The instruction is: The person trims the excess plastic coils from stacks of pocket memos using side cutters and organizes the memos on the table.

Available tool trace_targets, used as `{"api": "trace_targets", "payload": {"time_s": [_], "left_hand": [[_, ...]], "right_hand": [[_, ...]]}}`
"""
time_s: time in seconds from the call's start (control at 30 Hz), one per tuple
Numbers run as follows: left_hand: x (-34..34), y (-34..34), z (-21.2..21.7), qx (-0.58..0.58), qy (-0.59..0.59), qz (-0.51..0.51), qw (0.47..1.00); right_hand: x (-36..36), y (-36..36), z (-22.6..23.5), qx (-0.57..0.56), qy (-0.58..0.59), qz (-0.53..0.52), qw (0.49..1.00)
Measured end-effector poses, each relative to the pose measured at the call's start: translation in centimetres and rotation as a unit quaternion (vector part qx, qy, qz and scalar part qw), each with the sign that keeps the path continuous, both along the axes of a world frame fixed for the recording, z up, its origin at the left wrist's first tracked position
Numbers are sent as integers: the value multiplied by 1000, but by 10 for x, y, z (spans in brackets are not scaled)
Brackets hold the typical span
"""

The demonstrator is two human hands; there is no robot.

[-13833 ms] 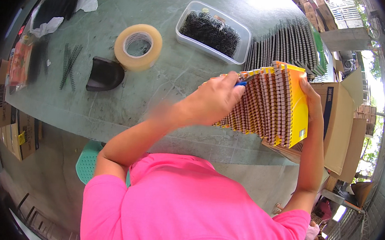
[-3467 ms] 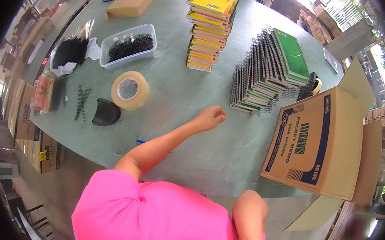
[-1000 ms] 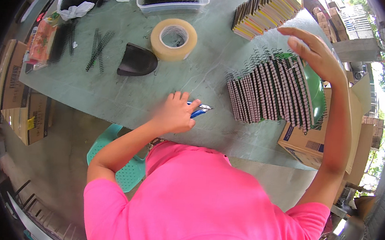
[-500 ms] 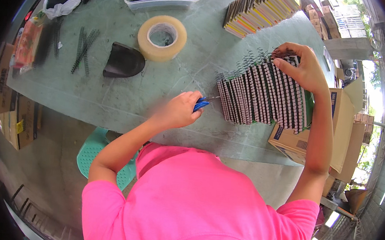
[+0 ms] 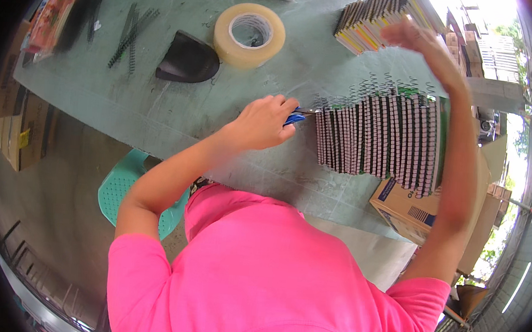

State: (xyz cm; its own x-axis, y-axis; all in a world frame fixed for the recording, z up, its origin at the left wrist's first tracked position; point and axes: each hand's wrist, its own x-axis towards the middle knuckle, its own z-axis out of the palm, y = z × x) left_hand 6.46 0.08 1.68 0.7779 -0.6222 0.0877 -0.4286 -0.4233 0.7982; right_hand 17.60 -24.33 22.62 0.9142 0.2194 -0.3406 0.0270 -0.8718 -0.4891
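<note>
Shifting toward the notebooks' far-left corner since half a second ago, the left hand (image 5: 263,122) is curling its fingers around blue-handled cutters (image 5: 295,119), tip pointing right. Green-covered notebooks (image 5: 376,140) are standing just right of it, their row running left to right; whether the tip is touching a spiral, I cannot tell. Farther off, the right hand (image 5: 415,39) is hanging apart from the row, having left its far edge, before the yellow-edged stack (image 5: 374,28); blur is hiding whether its fingers are pinching anything
</note>
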Motion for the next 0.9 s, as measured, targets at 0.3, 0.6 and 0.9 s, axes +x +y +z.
{"api": "trace_targets", "payload": {"time_s": [0.3, 0.6, 0.9], "left_hand": [[21, -21, -32, 178, -284, 1, 942], [27, -38, -26, 224, -276, -37, 934], [27, -46, -27, 216, -211, -67, 951]], "right_hand": [[5, 4, -13, -80, 182, 4, 980], [6, -1, -14, -55, 178, 16, 982], [6, 1, -14, -70, 180, 24, 981]]}}
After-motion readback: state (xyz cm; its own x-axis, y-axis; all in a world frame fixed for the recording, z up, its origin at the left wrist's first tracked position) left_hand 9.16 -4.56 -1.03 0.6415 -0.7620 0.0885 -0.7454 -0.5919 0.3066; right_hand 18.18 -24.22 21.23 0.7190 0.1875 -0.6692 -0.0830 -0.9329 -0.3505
